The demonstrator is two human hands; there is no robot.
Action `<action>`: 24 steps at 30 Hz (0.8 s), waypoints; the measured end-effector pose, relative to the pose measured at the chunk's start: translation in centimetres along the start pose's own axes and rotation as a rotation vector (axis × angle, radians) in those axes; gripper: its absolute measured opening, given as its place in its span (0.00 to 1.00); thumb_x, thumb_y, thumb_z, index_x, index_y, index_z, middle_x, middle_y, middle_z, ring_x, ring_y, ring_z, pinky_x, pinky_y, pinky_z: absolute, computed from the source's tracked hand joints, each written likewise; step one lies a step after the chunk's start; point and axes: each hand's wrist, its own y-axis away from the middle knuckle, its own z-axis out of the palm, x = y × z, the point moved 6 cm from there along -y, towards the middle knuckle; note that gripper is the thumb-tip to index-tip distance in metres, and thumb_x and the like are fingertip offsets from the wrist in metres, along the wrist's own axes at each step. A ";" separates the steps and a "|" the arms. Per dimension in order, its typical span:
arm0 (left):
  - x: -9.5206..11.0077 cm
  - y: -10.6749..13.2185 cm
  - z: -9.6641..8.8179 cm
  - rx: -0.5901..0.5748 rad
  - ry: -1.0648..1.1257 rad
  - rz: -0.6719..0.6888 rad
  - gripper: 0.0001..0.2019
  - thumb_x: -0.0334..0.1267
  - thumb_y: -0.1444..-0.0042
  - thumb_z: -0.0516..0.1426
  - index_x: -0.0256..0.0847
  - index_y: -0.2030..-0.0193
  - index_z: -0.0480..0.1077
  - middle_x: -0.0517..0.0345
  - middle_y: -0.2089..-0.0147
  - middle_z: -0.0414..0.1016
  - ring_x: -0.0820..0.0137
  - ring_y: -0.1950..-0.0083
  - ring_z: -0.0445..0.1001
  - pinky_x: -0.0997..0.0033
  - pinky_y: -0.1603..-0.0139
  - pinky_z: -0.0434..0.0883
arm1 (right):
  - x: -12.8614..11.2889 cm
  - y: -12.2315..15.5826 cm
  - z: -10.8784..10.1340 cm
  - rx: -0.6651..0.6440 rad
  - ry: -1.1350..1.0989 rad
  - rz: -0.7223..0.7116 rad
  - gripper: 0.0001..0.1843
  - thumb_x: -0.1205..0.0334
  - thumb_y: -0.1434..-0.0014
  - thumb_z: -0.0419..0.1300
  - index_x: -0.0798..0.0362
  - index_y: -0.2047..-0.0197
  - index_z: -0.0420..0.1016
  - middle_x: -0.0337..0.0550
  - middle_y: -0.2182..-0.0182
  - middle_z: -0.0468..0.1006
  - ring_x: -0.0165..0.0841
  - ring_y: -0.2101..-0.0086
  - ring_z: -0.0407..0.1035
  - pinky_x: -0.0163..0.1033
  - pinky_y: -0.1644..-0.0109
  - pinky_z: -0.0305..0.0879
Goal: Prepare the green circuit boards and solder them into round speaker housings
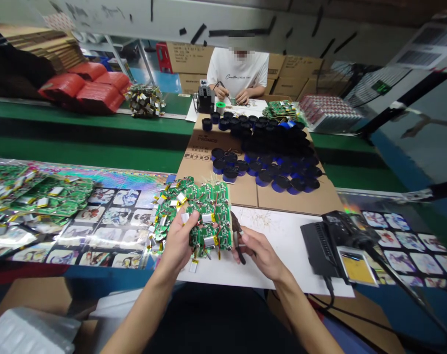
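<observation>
My left hand (179, 241) grips a panel of green circuit boards (209, 211), its thumb lying across the top face. Small silver battery cells with yellow ends are wired to the boards. My right hand (262, 250) is closed around a pair of pliers (237, 236) with dark handles. The tool's worn brown head meets the right edge of the panel; whether it bites on the edge is hard to see. More boards with cells lie beneath and left of the panel. One loose-hanging cell (193, 266) shows below the panel's lower edge.
Blue and black round parts (278, 167) crowd a cardboard sheet (223, 191) ahead. A black soldering station (322, 246) stands right, cables trailing. Board stacks (42, 196) lie left. Across the green conveyor (79, 132) a person in a white shirt (238, 69) works. A beam (238, 19) hangs overhead.
</observation>
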 end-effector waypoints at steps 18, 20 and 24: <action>1.8 -1.4 -0.7 0.081 0.060 0.006 0.28 0.46 0.46 0.71 0.43 0.40 0.73 0.52 0.54 0.85 0.60 0.57 0.86 0.62 0.56 0.84 | 2.7 0.5 0.4 -0.076 -0.330 0.132 0.27 0.41 0.35 0.63 0.56 0.46 0.79 0.40 0.71 0.73 0.30 0.77 0.64 0.38 0.74 0.61; 3.3 -1.5 -2.0 0.129 0.054 0.045 0.27 0.45 0.47 0.70 0.42 0.41 0.74 0.53 0.55 0.85 0.58 0.56 0.85 0.61 0.55 0.84 | 1.8 -0.5 -1.0 -0.017 -0.150 0.118 0.27 0.40 0.34 0.63 0.56 0.45 0.79 0.41 0.69 0.73 0.30 0.75 0.65 0.37 0.73 0.61; 6.5 -1.2 -4.4 0.027 -0.073 0.068 0.29 0.38 0.56 0.69 0.44 0.43 0.75 0.54 0.57 0.84 0.54 0.55 0.85 0.61 0.57 0.83 | -1.4 -3.5 -4.2 0.071 0.458 0.080 0.28 0.40 0.29 0.56 0.55 0.45 0.80 0.41 0.69 0.74 0.33 0.72 0.68 0.38 0.69 0.65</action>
